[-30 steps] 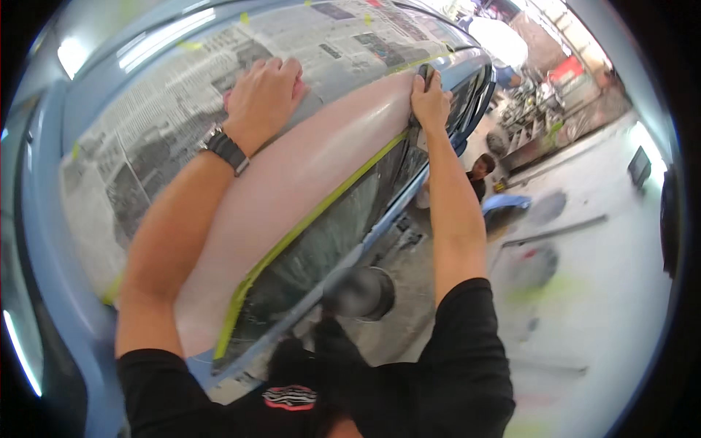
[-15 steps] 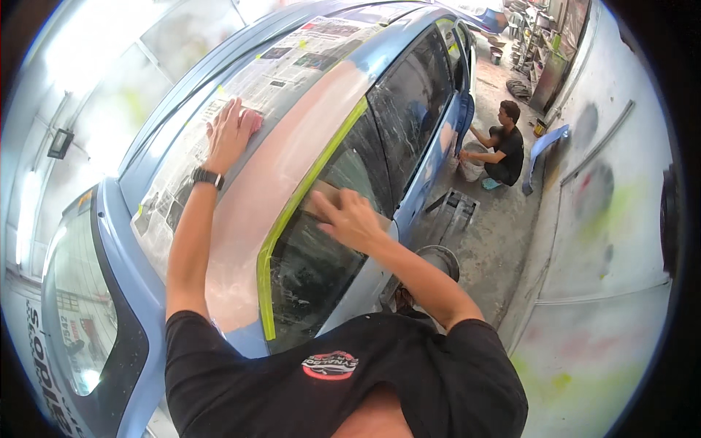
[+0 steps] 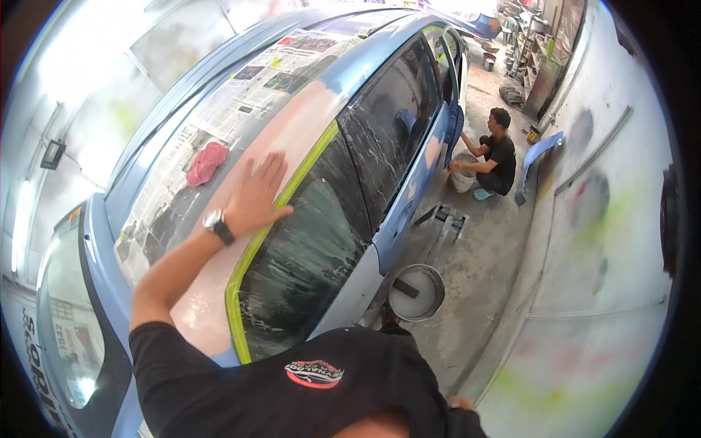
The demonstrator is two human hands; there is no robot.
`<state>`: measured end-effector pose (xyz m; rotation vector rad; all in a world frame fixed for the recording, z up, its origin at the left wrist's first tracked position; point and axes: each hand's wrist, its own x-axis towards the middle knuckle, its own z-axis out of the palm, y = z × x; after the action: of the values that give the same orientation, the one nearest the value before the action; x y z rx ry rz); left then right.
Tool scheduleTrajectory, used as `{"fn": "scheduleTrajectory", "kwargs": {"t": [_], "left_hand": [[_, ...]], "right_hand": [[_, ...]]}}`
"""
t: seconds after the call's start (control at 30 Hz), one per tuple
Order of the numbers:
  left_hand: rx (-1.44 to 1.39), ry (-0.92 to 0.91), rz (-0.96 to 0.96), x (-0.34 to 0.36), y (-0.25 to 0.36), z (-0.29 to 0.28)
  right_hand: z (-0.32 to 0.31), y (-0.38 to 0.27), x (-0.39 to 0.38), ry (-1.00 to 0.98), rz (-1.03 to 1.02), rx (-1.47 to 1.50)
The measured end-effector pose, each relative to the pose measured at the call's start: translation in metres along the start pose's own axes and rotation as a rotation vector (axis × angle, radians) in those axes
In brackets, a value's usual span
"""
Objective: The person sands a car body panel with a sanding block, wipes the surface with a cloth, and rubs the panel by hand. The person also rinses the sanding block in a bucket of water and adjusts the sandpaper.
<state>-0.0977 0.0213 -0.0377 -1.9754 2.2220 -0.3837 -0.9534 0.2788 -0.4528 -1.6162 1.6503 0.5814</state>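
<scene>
My left hand (image 3: 255, 191) lies with fingers spread on the pale pinkish roof pillar (image 3: 292, 131) of a light blue car (image 3: 109, 241), beside yellow-green masking tape (image 3: 235, 306) edging the side window (image 3: 307, 241). A crumpled pink cloth (image 3: 207, 164) rests beyond it on newspaper (image 3: 248, 102) taped over the roof. My right hand (image 3: 460, 405) is a small patch of skin low at the right, mostly hidden by my black shirt; its fingers are not clear. Below the window stands a bucket (image 3: 427, 312) of grey water with a dark bar in it.
A co-worker (image 3: 500, 160) in black crouches by the car's door, hands at a pail (image 3: 464, 182). A detached blue panel (image 3: 539, 150) leans against the paint-marked wall (image 3: 584, 350) at right. A low metal stand (image 3: 445, 226) sits on the floor; cluttered shelves (image 3: 540, 66) line the back.
My left hand has let go of the pink cloth and moved onto the pillar. My right hand, with a block at the window half a second ago, has dropped low to the right.
</scene>
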Motion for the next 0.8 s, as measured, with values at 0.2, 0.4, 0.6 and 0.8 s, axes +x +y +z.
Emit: {"fn": "scheduleTrajectory", "kwargs": {"t": [0.2,0.4,0.6,0.8], "left_hand": [[0.127,0.129,0.005,0.153,-0.025,0.018],[0.258,0.046,-0.084,0.265,-0.023,0.029],[0.191,0.110,-0.160,0.237,-0.026,0.036],[0.219,0.124,-0.168,0.140,0.006,0.021]], "right_hand": [[0.014,-0.103,0.003,0.033,0.289,0.436],[-0.018,-0.124,0.017,0.160,0.297,0.522],[-0.052,-0.086,0.077,0.387,0.252,0.729],[-0.053,-0.078,0.092,0.423,0.230,0.779]]}}
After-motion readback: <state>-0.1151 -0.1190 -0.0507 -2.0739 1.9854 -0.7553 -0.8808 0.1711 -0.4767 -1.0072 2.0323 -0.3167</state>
